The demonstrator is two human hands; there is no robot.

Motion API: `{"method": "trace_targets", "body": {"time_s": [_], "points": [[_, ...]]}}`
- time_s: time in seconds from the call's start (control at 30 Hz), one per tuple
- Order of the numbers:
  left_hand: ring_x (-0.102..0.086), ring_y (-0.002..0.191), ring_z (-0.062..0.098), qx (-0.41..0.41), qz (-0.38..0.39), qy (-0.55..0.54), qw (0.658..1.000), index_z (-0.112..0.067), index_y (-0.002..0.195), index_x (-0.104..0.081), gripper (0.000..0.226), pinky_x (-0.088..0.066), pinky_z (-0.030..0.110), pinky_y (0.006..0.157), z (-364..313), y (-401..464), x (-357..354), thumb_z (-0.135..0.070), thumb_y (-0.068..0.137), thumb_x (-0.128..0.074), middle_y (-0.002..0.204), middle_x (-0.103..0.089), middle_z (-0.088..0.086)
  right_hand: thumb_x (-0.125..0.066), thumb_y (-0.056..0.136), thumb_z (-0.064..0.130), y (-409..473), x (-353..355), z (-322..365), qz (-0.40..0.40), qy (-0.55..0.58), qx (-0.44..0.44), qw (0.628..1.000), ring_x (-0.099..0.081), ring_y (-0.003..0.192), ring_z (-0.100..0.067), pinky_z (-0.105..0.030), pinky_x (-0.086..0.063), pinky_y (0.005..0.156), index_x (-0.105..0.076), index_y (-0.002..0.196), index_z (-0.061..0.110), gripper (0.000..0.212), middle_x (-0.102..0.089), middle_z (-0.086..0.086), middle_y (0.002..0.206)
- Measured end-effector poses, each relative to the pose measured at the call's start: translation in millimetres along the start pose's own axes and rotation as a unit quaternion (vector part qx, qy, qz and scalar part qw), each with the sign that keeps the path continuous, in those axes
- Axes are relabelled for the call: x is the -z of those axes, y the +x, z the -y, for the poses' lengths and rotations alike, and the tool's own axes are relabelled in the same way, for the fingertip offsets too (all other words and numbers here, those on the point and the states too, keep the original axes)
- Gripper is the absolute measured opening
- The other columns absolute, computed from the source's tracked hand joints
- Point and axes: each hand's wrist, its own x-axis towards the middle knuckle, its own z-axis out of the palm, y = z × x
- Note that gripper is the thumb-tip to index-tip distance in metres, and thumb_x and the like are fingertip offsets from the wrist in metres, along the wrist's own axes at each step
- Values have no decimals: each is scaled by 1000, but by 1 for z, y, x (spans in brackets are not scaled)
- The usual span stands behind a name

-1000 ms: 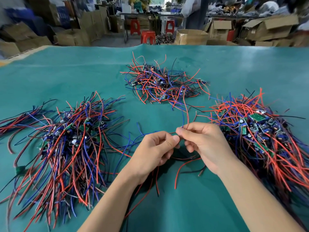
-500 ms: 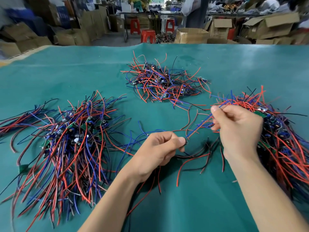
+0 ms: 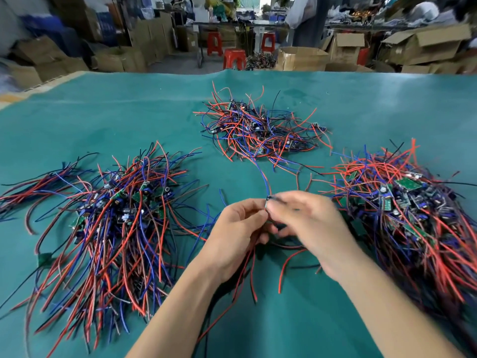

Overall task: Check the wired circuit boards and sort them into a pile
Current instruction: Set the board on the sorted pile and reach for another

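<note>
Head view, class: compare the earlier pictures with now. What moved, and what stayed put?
The right hand, out over the right pile half a second ago, has swung back to meet the left hand, which still pinches the wired board. The three piles lie unchanged.

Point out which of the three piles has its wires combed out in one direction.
The left pile: its wires trail in near-parallel strands toward the viewer. The far middle pile and the right pile are tangled.
</note>
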Motion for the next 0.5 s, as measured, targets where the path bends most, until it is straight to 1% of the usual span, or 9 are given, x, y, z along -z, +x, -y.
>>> {"method": "trace_targets", "body": {"time_s": [0.03, 0.07, 0.13, 0.2, 0.27, 0.33, 0.4, 0.47, 0.5], "points": [[-56, 62, 12, -6, 6, 13, 1000, 3, 104, -64, 17, -42, 18, 54, 0, 0, 0, 3, 99, -47, 75, -65, 9, -75, 79, 35, -1, -4, -4, 9, -28, 16, 999, -68, 67, -16, -43, -59, 67, -77, 91, 26, 15, -74, -6, 76], [-57, 63, 13, -10, 12, 25, 1000, 3, 103, -65, 16, -43, 18, 55, 1, 0, 0, 2, 99, -49, 74, -66, 9, -75, 78, 35, -1, -5, -5, -2, -37, 25, 999, -66, 63, -17, -47, -58, 71, -77, 91, 26, 17, -73, -6, 72], [-60, 62, 13, -11, 16, 49, 999, 4, 100, -66, 17, -45, 18, 55, 1, -1, 0, -1, 100, -50, 76, -69, 9, -77, 71, 41, -1, -2, -6, -29, -34, 22, 999, -64, 61, -16, -48, -57, 75, -78, 91, 27, 24, -72, -4, 67], [-62, 59, 14, -6, 15, 74, 997, 3, 95, -65, 19, -47, 19, 53, 1, -2, -1, -5, 102, -50, 76, -70, 9, -80, 65, 42, 0, 2, -6, -50, -48, 23, 997, -67, 65, -13, -43, -58, 77, -79, 88, 28, 27, -74, 1, 69], [-63, 56, 15, 0, 24, 86, 996, 1, 91, -65, 22, -46, 19, 50, 1, -3, -1, -9, 103, -50, 75, -70, 11, -82, 65, 35, 2, 5, -5, -74, -57, 49, 994, -71, 71, -9, -35, -57, 77, -79, 83, 30, 19, -76, 6, 74], [-64, 54, 15, 10, 50, 87, 995, -4, 90, -66, 22, -46, 19, 48, -3, -4, 1, -12, 103, -50, 75, -70, 12, -81, 70, 28, 2, 5, -3, -76, -30, 73, 994, -70, 69, -12, -33, -58, 75, -80, 82, 25, 12, -76, 2, 73], [-64, 53, 14, 22, 84, 87, 992, -7, 93, -67, 21, -45, 18, 47, -8, -5, 3, -13, 103, -49, 74, -70, 11, -81, 77, 17, 2, 6, -2, -79, 22, 95, 992, -66, 65, -11, -27, -56, 70, -80, 81, 22, 7, -75, -3, 71], [-65, 53, 14, 35, 109, 85, 990, -7, 95, -68, 22, -45, 18, 46, -11, -7, 3, -11, 103, -48, 72, -71, 10, -81, 82, 6, 4, 9, -2, -117, 70, 92, 986, -63, 65, -7, -19, -51, 63, -81, 78, 24, 18, -75, 2, 74], [-65, 53, 14, 41, 121, 88, 988, -7, 95, -67, 22, -45, 18, 46, -12, -8, 2, -11, 104, -47, 72, -71, 9, -79, 83, 3, 6, 13, -3, -143, 91, 87, 982, -62, 65, -5, -17, -50, 60, -81, 76, 24, 22, -75, 5, 74]]}}
